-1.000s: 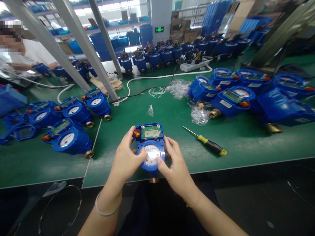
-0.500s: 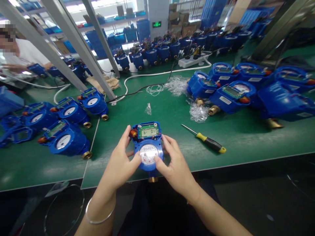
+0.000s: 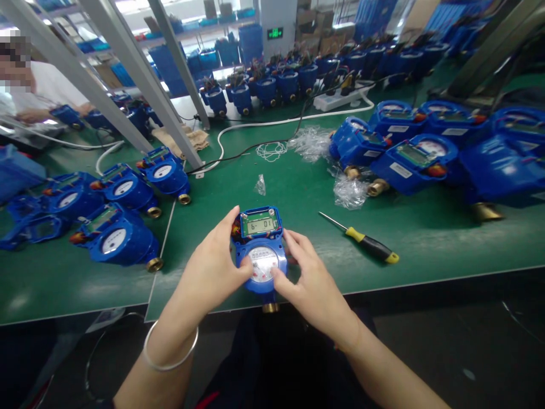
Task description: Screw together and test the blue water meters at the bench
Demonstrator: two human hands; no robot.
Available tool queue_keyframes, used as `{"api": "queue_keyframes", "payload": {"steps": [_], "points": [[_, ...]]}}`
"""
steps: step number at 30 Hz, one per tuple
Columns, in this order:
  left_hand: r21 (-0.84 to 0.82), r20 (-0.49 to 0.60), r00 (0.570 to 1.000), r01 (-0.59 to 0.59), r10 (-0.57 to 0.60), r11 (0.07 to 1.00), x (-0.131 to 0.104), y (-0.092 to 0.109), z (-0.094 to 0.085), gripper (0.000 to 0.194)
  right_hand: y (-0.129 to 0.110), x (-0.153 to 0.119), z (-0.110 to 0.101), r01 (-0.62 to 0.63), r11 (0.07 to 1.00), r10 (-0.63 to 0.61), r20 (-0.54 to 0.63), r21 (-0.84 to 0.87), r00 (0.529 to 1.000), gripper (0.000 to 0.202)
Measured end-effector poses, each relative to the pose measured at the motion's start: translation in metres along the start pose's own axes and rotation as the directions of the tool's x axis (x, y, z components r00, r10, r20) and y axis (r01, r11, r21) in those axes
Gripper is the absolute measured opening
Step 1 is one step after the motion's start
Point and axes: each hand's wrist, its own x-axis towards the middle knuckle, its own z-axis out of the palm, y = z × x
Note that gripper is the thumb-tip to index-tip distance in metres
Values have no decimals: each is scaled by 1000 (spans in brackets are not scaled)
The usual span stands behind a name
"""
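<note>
At the near edge of the surface point(image 3: 293, 199), left hand point(image 3: 210, 270) and right hand point(image 3: 313, 279) fingers point(image 3: 301, 250) grasp the meter point(image 3: 260, 242) sideways, apparently leaving its display point(image 3: 261, 226) readable.

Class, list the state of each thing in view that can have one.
Held meter: electronics uncovered
Display: on, showing characters
Left hand: gripping meter
Right hand: gripping meter
Screwdriver: lying flat, unheld
Meters at left: electronics uncovered
Clear plastic: crumpled
Cloth: rumpled
Exit sign: lit

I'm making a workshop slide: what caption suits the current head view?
Two hands hold a blue meter at the green table's near edge, a screwdriver lying to the right.
</note>
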Motion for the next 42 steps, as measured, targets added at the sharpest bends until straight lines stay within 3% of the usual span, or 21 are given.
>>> {"api": "queue_keyframes", "payload": {"steps": [11,15,19,22,26,30,37,42], "points": [[71,-75,994,90,-84,993,4,15,2,96,-1,0,0,-9,1000,9,-8,9,1000,65],[-116,-63,990,117,-125,986,2,4,-2,96,1,0,0,-11,1000,12,-11,25,1000,66],[-350,-71,991,82,-114,933,-10,-13,-7,76,1,1,1,-18,1000,18,-14,20,1000,67],[-315,-144,986,39,-89,948,-18,-16,-9,69,0,1,3,-18,1000,18,-19,13,1000,68],[-222,-101,995,-2,-21,975,-17,-7,-2,75,-1,1,4,-3,1000,3,-23,10,1000,67],[-166,-95,994,35,-52,986,-10,1,8,77,-1,1,4,6,1000,-6,-21,16,1000,67],[-351,-70,994,50,-79,935,-15,2,13,74,1,1,3,-8,1000,8,-20,22,1000,68],[-459,-145,986,3,-79,889,-17,-11,18,69,3,0,2,1,1000,0,-24,31,1000,66]]}}
